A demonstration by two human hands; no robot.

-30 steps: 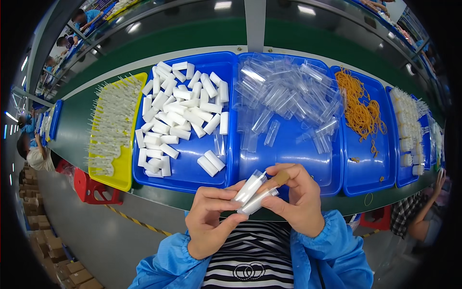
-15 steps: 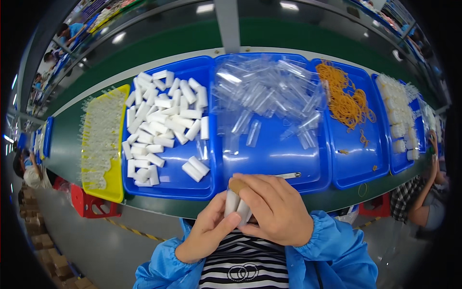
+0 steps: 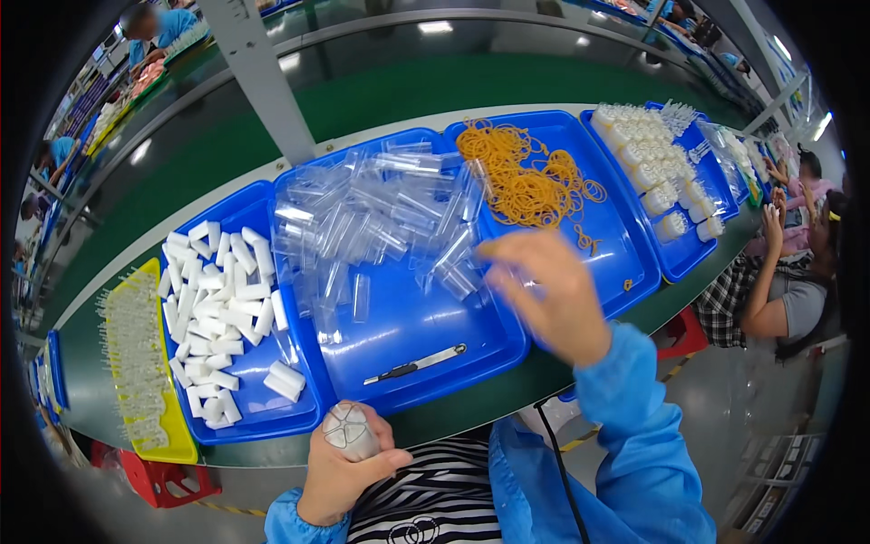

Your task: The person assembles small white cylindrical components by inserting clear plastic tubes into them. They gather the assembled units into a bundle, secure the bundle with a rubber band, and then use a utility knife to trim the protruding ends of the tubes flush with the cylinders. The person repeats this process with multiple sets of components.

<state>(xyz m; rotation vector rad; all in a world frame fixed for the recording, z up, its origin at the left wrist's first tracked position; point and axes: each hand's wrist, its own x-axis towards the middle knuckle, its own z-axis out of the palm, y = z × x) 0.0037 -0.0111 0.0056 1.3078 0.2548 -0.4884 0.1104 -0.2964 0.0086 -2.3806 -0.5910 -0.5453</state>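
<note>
My left hand (image 3: 340,471), near the table's front edge, is closed around a bundle of white cylinders (image 3: 352,432). The bundle's round end faces up, split into several wedge-like segments. My right hand (image 3: 548,295), blurred by motion, is raised over the border between two blue trays, fingers stretched out and thumb apart, with nothing visible in them. Just beyond its fingertips lie clear plastic sleeves (image 3: 362,213), heaped in the middle blue tray (image 3: 417,326). Orange rubber bands (image 3: 535,181) are piled in the blue tray (image 3: 616,245) to the right.
A utility knife (image 3: 415,364) lies in the middle tray. Leftward are loose white cylinders (image 3: 217,308) in a blue tray and a yellow tray (image 3: 183,435) of clear, spiky pieces. White bundles (image 3: 643,159) fill a far-right tray. Red stools (image 3: 163,480) stand below; another person (image 3: 779,299) sits right.
My right hand has let go of the bundle and moved up and right toward the rubber bands. My left hand keeps the bundle, now turned end-up. The whole view has swung to the right.
</note>
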